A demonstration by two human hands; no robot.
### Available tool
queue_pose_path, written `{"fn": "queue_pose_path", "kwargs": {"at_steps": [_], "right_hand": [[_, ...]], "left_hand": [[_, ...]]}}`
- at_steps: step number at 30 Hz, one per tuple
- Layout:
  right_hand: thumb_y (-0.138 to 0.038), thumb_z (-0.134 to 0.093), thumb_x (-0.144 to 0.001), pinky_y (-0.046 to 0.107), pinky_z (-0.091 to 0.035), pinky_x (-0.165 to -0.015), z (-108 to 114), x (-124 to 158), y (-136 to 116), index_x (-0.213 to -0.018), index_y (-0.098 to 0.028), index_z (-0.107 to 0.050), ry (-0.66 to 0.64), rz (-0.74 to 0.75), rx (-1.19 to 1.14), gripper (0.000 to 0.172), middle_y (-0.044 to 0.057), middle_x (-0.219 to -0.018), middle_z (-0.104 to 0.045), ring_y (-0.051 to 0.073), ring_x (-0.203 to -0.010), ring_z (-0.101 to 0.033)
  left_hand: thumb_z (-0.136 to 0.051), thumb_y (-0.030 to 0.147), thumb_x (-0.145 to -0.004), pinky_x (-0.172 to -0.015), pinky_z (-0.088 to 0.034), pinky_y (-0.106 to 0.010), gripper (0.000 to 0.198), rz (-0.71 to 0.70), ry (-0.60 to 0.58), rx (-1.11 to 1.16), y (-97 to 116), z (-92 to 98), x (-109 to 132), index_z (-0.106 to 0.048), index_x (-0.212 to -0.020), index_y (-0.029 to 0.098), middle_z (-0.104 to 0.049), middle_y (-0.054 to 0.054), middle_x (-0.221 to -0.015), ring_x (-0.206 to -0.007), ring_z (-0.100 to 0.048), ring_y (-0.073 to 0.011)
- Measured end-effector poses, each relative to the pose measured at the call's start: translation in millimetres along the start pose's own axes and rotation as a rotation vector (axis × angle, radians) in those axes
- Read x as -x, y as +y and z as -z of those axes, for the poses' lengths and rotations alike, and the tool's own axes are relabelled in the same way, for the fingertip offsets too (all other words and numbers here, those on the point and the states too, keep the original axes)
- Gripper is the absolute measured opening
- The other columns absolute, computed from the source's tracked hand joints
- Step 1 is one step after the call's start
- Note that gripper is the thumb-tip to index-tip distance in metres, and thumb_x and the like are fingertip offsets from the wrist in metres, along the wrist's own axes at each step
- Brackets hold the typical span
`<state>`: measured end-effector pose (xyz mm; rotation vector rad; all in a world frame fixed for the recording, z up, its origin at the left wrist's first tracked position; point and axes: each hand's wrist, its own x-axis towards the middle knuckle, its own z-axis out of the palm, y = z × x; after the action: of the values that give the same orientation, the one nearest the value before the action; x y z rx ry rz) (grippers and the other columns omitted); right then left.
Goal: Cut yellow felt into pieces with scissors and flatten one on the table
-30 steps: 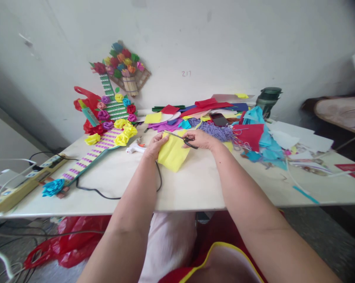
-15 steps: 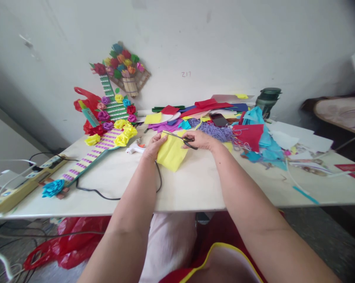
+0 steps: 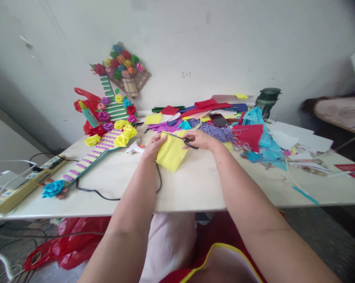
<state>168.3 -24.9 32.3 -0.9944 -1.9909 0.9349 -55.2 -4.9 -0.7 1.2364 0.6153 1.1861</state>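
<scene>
- Your left hand [image 3: 154, 146] pinches the upper left edge of a soft, square yellow sheet [image 3: 171, 155], which lies mid-bench with its top lifted off the pale, smooth bench [image 3: 195, 184].
- Your right hand [image 3: 201, 140] is clenched around black-handled scissors [image 3: 180, 138], their blades laid along the sheet's top edge.
- The yellow sheet looks light and limp, felt or crepe paper by its drape. It would likely sag from a single corner, so a pinch close beside the blades, keeping the edge taut, suits it best.
- A white glue gun [image 3: 135, 148] rests just beside your left hand, and its black cord [image 3: 107, 195] loops toward the near edge.
- A heap of coloured scraps [image 3: 254, 135] crowds the bench behind both hands.
- A paper-flower panel [image 3: 126, 68] hangs on the white wall, and a red plastic bag [image 3: 62, 243] lies on the floor below the bench.
</scene>
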Motion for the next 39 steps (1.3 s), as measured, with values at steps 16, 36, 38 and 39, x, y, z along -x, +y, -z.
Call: {"fn": "queue_pose_path", "kwargs": {"at_steps": [16, 36, 38, 39], "right_hand": [[-0.038, -0.074, -0.056, 0.023, -0.04, -0.061, -0.1, 1.8, -4.4, -0.085, -0.016, -0.064, 0.012, 0.047, 0.1, 0.037, -0.002, -0.07, -0.057, 0.01, -0.065, -0.052], [-0.035, -0.075, -0.056, 0.023, -0.039, -0.059, -2.0, 1.9, -11.0, -0.081, -0.017, -0.066, 0.037, -0.006, 0.096, 0.033, -0.002, -0.063, -0.056, 0.011, -0.062, -0.051], [-0.035, -0.076, -0.055, 0.023, -0.039, -0.059, -1.7, 1.9, -10.9, -0.081, -0.017, -0.066, 0.041, -0.01, 0.098, 0.034, -0.002, -0.063, -0.056, 0.011, -0.062, -0.051], [-0.035, -0.076, -0.055, 0.023, -0.039, -0.059, -1.5, 1.8, -10.7, -0.081, -0.017, -0.066, 0.046, -0.011, 0.1, 0.034, -0.002, -0.064, -0.056, 0.011, -0.063, -0.051]], "left_hand": [[-0.074, 0.034, -0.062, -0.07, -0.054, -0.036, 0.03, -0.008, 0.016, 0.003, -0.3, 1.3, -0.8, -0.06, -0.083, 0.017, -0.069, -0.003, -0.075, -0.074, -0.067, -0.0233], [-0.073, 0.035, -0.064, -0.076, -0.053, -0.039, 0.03, -0.014, 0.006, 0.002, 1.6, 1.5, 0.3, -0.06, -0.085, 0.017, -0.069, -0.004, -0.077, -0.08, -0.067, -0.0254], [-0.073, 0.035, -0.064, -0.076, -0.053, -0.039, 0.031, -0.011, 0.005, 0.005, 1.6, 2.2, 0.1, -0.061, -0.085, 0.017, -0.069, -0.004, -0.078, -0.08, -0.067, -0.0254], [-0.073, 0.035, -0.064, -0.075, -0.053, -0.039, 0.031, -0.01, 0.004, 0.006, 1.6, 2.5, 0.1, -0.061, -0.085, 0.017, -0.069, -0.004, -0.078, -0.079, -0.067, -0.0252]]}}
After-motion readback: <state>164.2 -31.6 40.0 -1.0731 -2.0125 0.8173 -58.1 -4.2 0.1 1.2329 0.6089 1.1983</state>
